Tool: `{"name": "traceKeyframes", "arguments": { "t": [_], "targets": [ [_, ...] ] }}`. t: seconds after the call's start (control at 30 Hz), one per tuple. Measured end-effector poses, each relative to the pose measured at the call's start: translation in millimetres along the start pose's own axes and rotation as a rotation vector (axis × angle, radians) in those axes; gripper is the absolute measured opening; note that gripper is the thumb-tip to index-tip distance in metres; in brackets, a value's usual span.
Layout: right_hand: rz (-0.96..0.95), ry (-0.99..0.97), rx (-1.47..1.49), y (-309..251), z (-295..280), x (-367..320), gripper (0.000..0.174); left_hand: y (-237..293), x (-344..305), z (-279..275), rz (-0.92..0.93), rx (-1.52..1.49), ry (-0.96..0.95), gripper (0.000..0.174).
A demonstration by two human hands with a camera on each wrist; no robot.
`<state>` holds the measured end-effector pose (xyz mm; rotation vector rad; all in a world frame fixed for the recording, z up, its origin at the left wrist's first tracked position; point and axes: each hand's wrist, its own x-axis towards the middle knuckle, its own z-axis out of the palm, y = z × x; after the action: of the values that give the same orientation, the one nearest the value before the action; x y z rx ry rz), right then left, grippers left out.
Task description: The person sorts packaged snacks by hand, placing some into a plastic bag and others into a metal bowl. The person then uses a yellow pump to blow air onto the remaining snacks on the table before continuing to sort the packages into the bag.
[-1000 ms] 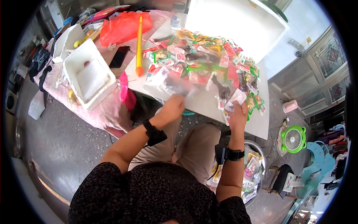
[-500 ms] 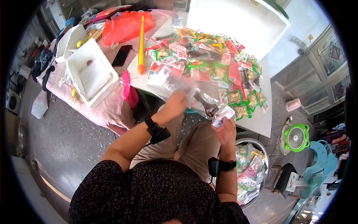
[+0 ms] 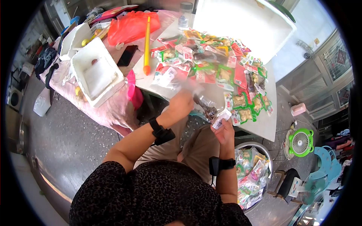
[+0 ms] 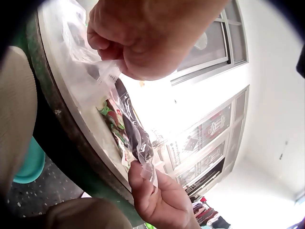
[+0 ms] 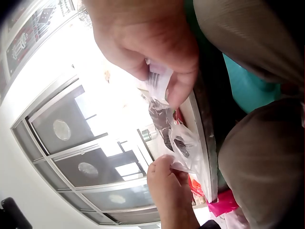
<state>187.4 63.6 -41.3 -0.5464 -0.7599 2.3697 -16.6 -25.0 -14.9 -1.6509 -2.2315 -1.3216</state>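
Observation:
The right hand [image 3: 225, 132] pinches the white labelled end of a clear packet [image 3: 208, 109] with dark contents, held at the table's front edge. Its thumb and a finger close on that label [image 5: 158, 81] in the right wrist view. At the packet's other end the left hand [image 3: 180, 103] grips thin clear plastic with curled fingers. In the left wrist view the left hand [image 4: 143, 38] holds cloudy clear plastic [image 4: 86, 78], and the dark packet [image 4: 136, 126] stretches down to the right hand [image 4: 159, 198]. Whether the cloudy plastic is a separate bag I cannot tell.
Many red and green packets [image 3: 224, 75] cover the table [image 3: 264, 128]. Behind them stands a white foam box [image 3: 241, 30]. A metal basin [image 3: 268, 158] of packets sits below right. Left are a yellow stick [image 3: 147, 45], a phone [image 3: 127, 55] and a foam tray [image 3: 98, 100].
The right hand has brought the dark packet from the table's right part leftward and down, near the left hand. The left hand has stayed in about the same place, holding plastic.

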Motion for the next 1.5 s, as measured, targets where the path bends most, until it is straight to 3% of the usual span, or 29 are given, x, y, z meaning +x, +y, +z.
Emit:
{"name": "traceKeyframes", "arguments": {
  "t": [0.17, 0.27, 0.43, 0.53, 0.63, 0.73, 0.93, 1.03, 1.13, 1.27, 1.37, 1.5],
  "targets": [
    [0.02, -0.013, 0.019, 12.3, -7.6, 11.4, 0.028, 11.1, -5.8, 0.2, 0.133, 0.017, 0.043, 0.007],
    [0.042, -0.023, 0.035, 21.5, 18.0, 17.6, 0.025, 7.5, -7.9, 4.1, 0.196, 0.032, -0.011, 0.006],
    [0.046, 0.05, -0.031, 52.5, 50.8, 48.3, 0.021, 13.6, -6.9, -0.4, 0.116, 0.009, -0.062, 0.006],
    [0.206, 0.11, -0.441, 57.1, 63.6, 56.3, 0.018, 6.7, -10.8, -0.7, 0.113, -0.008, -0.087, 0.007],
    [0.277, -0.031, -0.987, 40.7, 62.4, 63.6, 0.018, 6.0, -13.1, -4.5, 0.062, -0.015, -0.128, 0.007],
    [0.355, -0.114, -1.075, 35.5, 74.8, 66.0, 0.019, -2.7, -14.6, 3.0, 0.056, -0.119, -0.111, 0.006],
    [0.221, -0.025, -0.873, 38.1, 84.1, 86.8, 0.021, -18.7, 6.8, 8.3, 0.016, -0.273, -0.04, 0.004],
    [0.22, -0.026, -1.189, 6.5, 88.1, 86.7, 0.019, -22.8, 10.2, 9.4, 0.027, -0.251, -0.024, 0.004],
    [-0.297, -0.048, -1.572, -20.9, 87.3, 110.7, 0.018, -24.5, 3.0, 16.2, 0.079, -0.21, 0.006, 0.005],
    [-0.852, -0.066, -1.661, -19.4, 121.6, 150.5, 0.026, -23.4, -3.5, 19.5, 0.036, -0.125, -0.057, 0.009],
    [-1.017, -0.027, -1.882, -2.2, 151.9, 179.7, 0.029, -11.0, -7.3, 8.5, -0.007, -0.009, -0.184, 0.013],
    [-0.745, 0.025, -2.194, 9.6, 169.2, 201.4, 0.029, -10.4, -12.1, 3.5, -0.117, 0.042, -0.247, 0.015]
  ]
}}
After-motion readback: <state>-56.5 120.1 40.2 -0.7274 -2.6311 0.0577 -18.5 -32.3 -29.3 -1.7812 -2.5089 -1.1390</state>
